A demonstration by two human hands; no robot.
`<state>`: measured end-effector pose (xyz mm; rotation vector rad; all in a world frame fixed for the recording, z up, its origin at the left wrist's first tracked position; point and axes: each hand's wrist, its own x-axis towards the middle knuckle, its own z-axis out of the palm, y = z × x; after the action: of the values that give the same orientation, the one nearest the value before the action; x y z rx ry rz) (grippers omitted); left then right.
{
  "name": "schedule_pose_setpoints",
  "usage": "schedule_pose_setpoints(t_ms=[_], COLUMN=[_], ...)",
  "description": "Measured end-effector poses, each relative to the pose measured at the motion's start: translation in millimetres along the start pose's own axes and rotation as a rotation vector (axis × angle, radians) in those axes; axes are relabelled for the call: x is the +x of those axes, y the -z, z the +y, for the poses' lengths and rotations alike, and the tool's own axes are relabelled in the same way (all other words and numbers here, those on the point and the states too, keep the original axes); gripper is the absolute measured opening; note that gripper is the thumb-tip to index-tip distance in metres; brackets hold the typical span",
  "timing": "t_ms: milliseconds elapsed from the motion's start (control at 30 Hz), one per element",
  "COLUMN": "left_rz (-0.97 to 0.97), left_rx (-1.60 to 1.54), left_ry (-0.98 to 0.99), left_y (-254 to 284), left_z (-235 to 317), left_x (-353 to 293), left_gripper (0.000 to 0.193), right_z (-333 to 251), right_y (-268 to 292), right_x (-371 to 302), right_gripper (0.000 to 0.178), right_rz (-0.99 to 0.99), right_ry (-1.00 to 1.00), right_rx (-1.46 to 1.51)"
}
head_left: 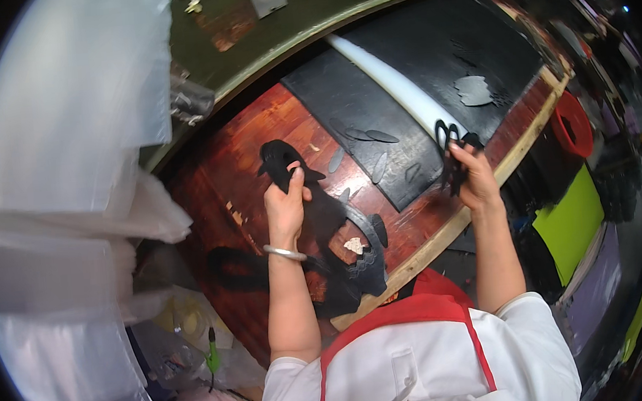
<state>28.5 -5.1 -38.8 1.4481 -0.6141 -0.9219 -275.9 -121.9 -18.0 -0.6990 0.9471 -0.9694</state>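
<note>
My left hand [286,202], with a silver bangle at the wrist, grips a black cut-out piece of flat material [281,160] and holds it over the reddish wooden table [234,170]. My right hand [475,175] is closed on a pair of black-handled scissors [449,143], raised above the table's right part. More black cut pieces [354,270] lie on the table near its front edge, beneath my left forearm. Several small grey leaf-shaped offcuts [374,138] rest on a black sheet [362,105] between my hands.
A white tube [395,87] lies across the black sheets at the back. Stacked clear plastic bags [68,184] fill the left. A red round container [574,125] and green and purple sheets [571,224] sit at the right. A grey cut shape [474,90] lies on the far black sheet.
</note>
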Motion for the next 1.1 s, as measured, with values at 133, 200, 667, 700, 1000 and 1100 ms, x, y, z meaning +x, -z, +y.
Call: schedule_pose_setpoints(t_ms=[133, 200, 667, 700, 1000, 1100], left_rz=[0.002, -0.003, 0.429, 0.47, 0.483, 0.463], left_rx=[0.15, 0.184, 0.085, 0.087, -0.091, 0.141], left_ry=[-0.045, -0.052, -0.209, -0.21, -0.438, -0.798], left_y=[-10, -17, -81, -83, -144, -152], left_z=[4, 5, 52, 60, 138, 142], left_x=[-1, 2, -39, -50, -100, -105], left_gripper=[0.032, 0.034, 0.018, 0.029, 0.039, 0.014], right_z=[2, -4, -57, -72, -316, -239], right_y=[75, 105, 283, 302, 474, 426], right_x=[-29, -47, -28, -25, 88, 109], right_gripper=[0.008, 0.023, 0.025, 0.023, 0.102, 0.057], right_rz=[0.08, -0.015, 0.485, 0.486, 0.697, 0.366], right_ry=[0.12, 0.106, 0.172, 0.176, 0.621, 0.645], right_rx=[0.387, 0.448, 0.788, 0.821, 0.804, 0.45])
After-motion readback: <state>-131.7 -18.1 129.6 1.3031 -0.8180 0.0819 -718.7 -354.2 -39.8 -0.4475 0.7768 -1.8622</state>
